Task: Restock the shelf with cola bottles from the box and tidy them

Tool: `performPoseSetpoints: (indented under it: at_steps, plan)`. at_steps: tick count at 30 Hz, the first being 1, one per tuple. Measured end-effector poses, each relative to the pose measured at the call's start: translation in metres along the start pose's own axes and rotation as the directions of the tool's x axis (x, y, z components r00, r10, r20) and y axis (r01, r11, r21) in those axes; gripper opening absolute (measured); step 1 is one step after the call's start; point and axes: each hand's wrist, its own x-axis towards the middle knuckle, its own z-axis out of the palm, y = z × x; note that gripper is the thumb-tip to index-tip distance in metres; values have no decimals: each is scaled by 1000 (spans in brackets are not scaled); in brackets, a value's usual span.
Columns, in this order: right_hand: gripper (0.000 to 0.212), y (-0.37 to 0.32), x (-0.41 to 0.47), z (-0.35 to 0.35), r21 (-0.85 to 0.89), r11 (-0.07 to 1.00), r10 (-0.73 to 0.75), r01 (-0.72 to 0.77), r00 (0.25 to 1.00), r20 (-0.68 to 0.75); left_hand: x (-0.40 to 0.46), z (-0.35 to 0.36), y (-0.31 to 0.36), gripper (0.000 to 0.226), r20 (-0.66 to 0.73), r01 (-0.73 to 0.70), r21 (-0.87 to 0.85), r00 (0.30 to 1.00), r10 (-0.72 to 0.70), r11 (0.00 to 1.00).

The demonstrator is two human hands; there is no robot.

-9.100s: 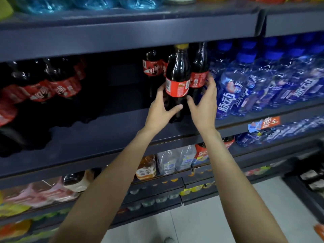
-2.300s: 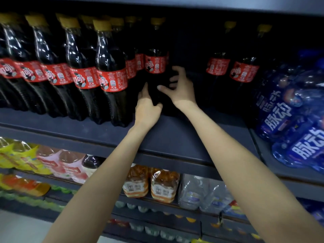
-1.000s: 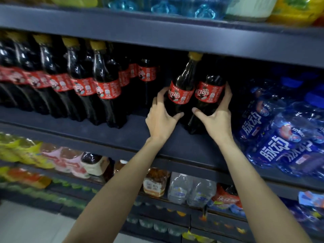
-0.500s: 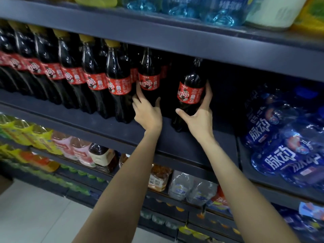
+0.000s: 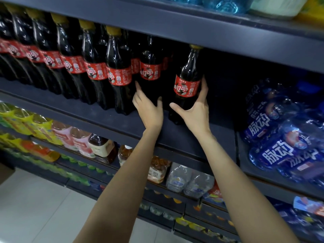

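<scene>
The right hand (image 5: 196, 111) holds a cola bottle (image 5: 187, 85) on the shelf (image 5: 184, 137). The left hand (image 5: 149, 107) grips the next bottle (image 5: 150, 74). Slide both gently left to the row, upright, labels facing out.

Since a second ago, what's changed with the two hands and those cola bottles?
The left hand let go of the rightmost cola bottle and now holds the neighbouring cola bottle to its left. The right hand still grips the rightmost bottle, now more upright. The front row of cola bottles looks unchanged.
</scene>
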Motion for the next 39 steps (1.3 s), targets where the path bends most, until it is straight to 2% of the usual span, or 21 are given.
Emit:
performPoseSetpoints:
  at_steps: [2, 3, 5, 8, 10, 14, 19, 25, 30, 35, 39]
  plan:
    - [105, -6, 0, 2, -80, 994, 69, -73, 997, -45, -17, -23, -3, 73, 103, -46, -120, 993, 59, 992]
    - [101, -8, 2, 3, -94, 991, 91, -96, 994, -57, -23, -37, -6, 65, 110, -97, -134, 988, 112, 986]
    - [95, -12, 6, 6, -72, 993, 95, -96, 995, -25, -29, -67, -12, 49, 40, -237, -120, 969, 243, 964]
    - [93, -22, 8, 21, 7, 998, 69, -70, 995, 66, -8, -96, -21, 45, -139, -366, 72, 917, 373, 928]
    - [92, -31, 6, 38, 73, 996, 39, -45, 996, 83, 12, -102, -25, 55, -139, -334, 121, 927, 350, 935]
    - [92, -43, 0, 69, 94, 995, -23, 19, 999, 42, 32, -104, -34, 76, 25, -320, 125, 947, 319, 939]
    - [92, -54, -3, 96, 66, 997, -25, 26, 1000, -17, 46, -111, -43, 76, 67, -331, 154, 943, 325, 931]
    - [88, -54, -11, 111, 13, 999, -34, 36, 988, -148, 57, -120, -58, 71, 122, -435, 121, 899, 421, 892]
    - [88, -59, -16, 119, 2, 1000, -6, 7, 980, -198, 58, -127, -58, 73, 214, -454, 45, 875, 435, 890]
    - [90, -70, -20, 121, -60, 996, 58, -73, 974, -218, 53, -139, -47, 80, 370, -325, -76, 868, 330, 942]
    - [95, -86, -24, 118, -149, 976, 142, -161, 981, -134, 58, -157, -36, 75, 508, -184, -112, 834, 215, 977]
